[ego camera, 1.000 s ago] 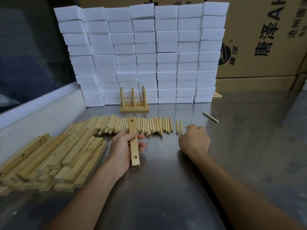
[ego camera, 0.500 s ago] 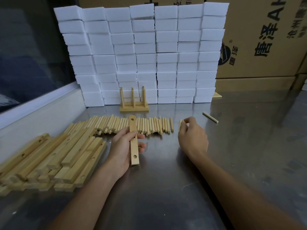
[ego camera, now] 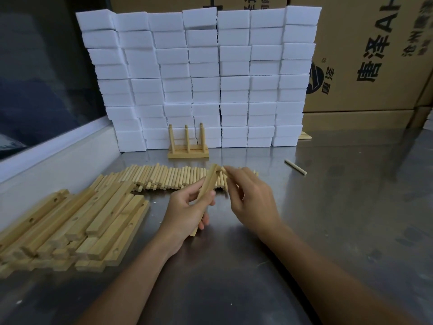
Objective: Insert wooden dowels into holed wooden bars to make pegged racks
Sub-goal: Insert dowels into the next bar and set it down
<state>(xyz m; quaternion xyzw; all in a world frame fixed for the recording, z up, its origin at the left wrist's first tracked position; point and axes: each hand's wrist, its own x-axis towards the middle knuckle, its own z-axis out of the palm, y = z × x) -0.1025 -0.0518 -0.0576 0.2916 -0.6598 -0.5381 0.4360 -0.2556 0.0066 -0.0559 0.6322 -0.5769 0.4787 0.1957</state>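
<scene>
Head view: my left hand (ego camera: 187,212) grips a bar (ego camera: 207,186) around its middle, fingers and thumb curled round it. The bar is tilted, its far end raised above the table (ego camera: 328,219) and its near end low, poking out under my palm. A hole shows near the raised end.

My right hand (ego camera: 248,198) pinches a dowel (ego camera: 223,169) between thumb and fingertips, with the dowel's tip right at that top hole. I cannot tell whether the tip is inside the hole or only touching its rim.

Behind both hands a row of dowels (ego camera: 168,178) lies side by side across the middle of the table, running from the left side to just past my right hand. At the table's left edge, near me, sits a pile of bars (ego camera: 70,226), stacked loosely in layers, with holes visible in several.

Further back, a finished rack (ego camera: 188,148) with three upright pegs stands against a wall of white foam blocks (ego camera: 199,78) stacked along the far edge. A stray dowel (ego camera: 295,167) lies alone toward the far right, well apart from the row. Cardboard boxes (ego camera: 375,55) with printed characters stand behind the blocks on the right. A further bit of wood (ego camera: 304,136) peeks out at the foam wall's right foot.
</scene>
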